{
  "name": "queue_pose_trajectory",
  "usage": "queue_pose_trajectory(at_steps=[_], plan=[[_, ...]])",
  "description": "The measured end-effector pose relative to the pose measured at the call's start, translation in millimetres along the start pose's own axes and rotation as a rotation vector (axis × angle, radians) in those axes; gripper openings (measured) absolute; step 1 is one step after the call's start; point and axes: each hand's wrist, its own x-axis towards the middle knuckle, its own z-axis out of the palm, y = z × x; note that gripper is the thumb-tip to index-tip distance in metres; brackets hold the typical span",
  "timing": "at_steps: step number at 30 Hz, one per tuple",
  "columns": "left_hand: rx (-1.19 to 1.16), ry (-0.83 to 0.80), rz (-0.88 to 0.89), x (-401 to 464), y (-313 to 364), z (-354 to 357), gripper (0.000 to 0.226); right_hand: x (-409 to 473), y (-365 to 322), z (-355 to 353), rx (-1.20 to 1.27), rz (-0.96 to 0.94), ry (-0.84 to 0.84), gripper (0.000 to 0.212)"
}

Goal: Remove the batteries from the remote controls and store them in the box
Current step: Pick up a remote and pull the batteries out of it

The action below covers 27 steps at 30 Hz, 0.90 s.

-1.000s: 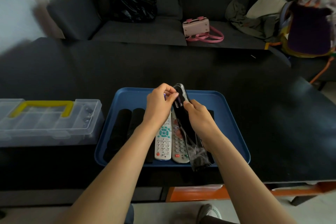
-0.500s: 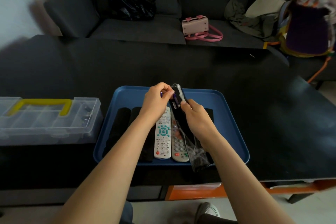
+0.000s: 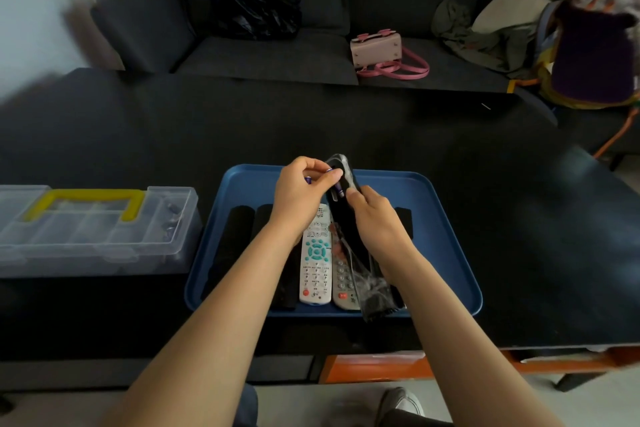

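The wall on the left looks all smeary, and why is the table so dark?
Head view: the wall and sofa arm at the left edge are blurred; the middle, with both hands and the tray, is sharp. The table is black and dimly lit, with a faint sheen on the right.

Dim room, blurred edges (left especially) — wide-angle warp
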Motion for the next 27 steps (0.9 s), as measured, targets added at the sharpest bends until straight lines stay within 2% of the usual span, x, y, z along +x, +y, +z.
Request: queue_pose_trajectory(at_steps=[3,7,8,10,11,12,15,20,24,27], plan=[[-0.126,0.008,-0.049,1,1,-5,0.013,-4,-4,0,0.090,0.023,-0.055,0.029],[-0.238,0.019,-0.134,-6,9,-20,0.031,-12,-10,2,0.225,0.074,-0.168,0.028],[-0.250,0.017,-0.137,-11,13,-27,0.032,-14,-11,4,0.242,0.050,-0.193,0.033],[-0.202,0.015,-0.116,-23,20,-47,0.033,-19,-16,13,0.228,-0.062,-0.246,0.061],[-0.130,0.023,-0.097,-28,24,-59,0.033,-24,-21,20,0.185,-0.138,-0.281,0.068],[-0.033,0.041,-0.073,-33,27,-73,0.032,-29,-26,28,0.115,-0.208,-0.306,0.066],[0.266,0.144,0.015,-52,35,-122,0.032,-41,-46,54,-0.161,-0.322,-0.276,0.040],[0.695,0.218,0.000,-82,33,-202,0.020,-60,-69,110,-0.487,-0.492,-0.206,0.031],[1.288,0.012,-0.050,-91,13,-256,0.063,-72,-83,156,-0.775,-0.589,-0.166,0.038],[1.544,-0.113,-0.124,-83,-4,-281,0.072,-70,-92,190,-1.069,-0.633,-0.118,0.044]])
